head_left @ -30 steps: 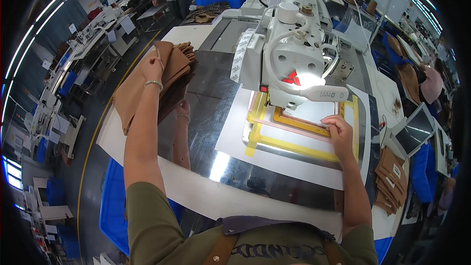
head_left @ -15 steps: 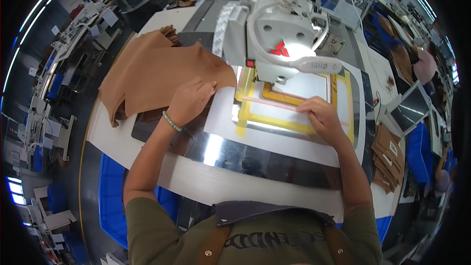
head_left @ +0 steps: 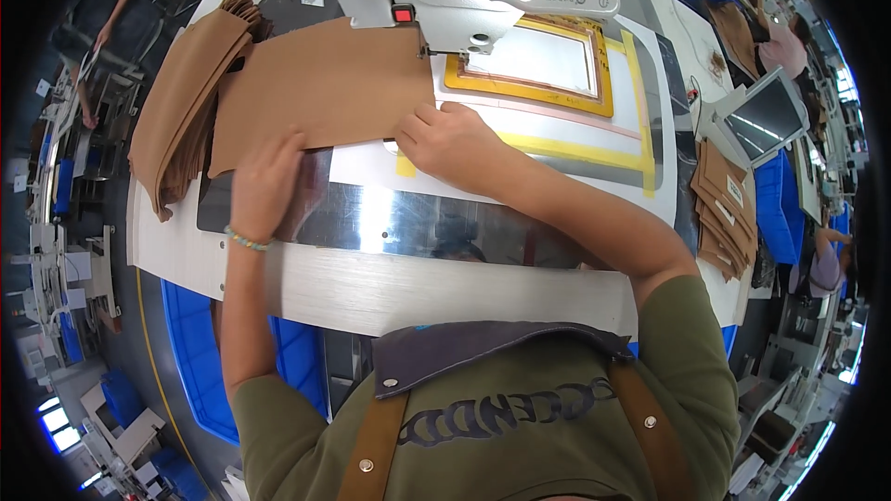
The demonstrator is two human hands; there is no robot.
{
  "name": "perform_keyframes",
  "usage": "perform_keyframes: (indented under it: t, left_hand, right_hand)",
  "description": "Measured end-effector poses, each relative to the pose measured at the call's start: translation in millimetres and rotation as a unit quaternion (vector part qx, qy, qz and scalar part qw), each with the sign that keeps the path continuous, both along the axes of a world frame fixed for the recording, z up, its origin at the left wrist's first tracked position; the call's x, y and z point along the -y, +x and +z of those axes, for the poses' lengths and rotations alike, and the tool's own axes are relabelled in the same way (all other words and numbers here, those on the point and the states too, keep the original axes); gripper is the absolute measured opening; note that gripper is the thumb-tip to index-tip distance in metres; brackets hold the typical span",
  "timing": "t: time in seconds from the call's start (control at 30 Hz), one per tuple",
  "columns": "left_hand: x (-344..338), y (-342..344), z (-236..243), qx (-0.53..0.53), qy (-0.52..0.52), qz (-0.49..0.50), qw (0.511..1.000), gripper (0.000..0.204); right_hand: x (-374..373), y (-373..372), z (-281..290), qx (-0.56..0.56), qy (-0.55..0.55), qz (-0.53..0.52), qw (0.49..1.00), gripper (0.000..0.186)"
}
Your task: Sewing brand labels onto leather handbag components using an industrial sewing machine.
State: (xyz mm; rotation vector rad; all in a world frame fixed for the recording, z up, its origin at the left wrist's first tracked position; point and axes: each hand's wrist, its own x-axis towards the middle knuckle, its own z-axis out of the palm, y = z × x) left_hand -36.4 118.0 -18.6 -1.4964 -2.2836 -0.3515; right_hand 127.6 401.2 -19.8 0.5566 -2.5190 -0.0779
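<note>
– Right hand (head_left: 445,144) at work: knuckles up, fingers curled and bunched, right at the near right corner of the brown panel (head_left: 325,83)!

– Pinching it?

– Can't tell; the knuckles cover the grip. Look at that arm, though: elbow out wide to the right, forearm slanting far and left across the white sheet (head_left: 362,167).

– And the left hand (head_left: 264,181)?

– A bit blurred, palm down, fingers straight and close together, tips at the panel's near edge, toward its left end. Forearm runs almost straight away from the body, beaded bracelet (head_left: 246,239) at the wrist.

– Where does that panel sit?

– Spread out between the stack of brown pieces (head_left: 176,121) on the left and the yellow frame (head_left: 529,100) on the right. Its right end overlaps the white sheet, its far right corner just beside the machine head (head_left: 464,0).

– Anything nearer?

– Bare metal plate (head_left: 408,227), shining, nearer than both hands' fingertips, then the table's pale near edge (head_left: 445,288).
</note>
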Motion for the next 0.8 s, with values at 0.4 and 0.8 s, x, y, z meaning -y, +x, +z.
perform_keyframes:
  t: [0.4, 0.8]
  left_hand:
    - [36, -58, -2, -0.079, -0.037, -0.009, 0.996, 0.032]
    - [-147, -19, 2, -0.079, -0.029, -0.280, 0.956, 0.043]
  right_hand:
    - [-46, 29, 10, -0.064, 0.046, -0.058, 0.995, 0.013]
    - [-164, 162, 23, 0.039, 0.100, -0.244, 0.964, 0.008]
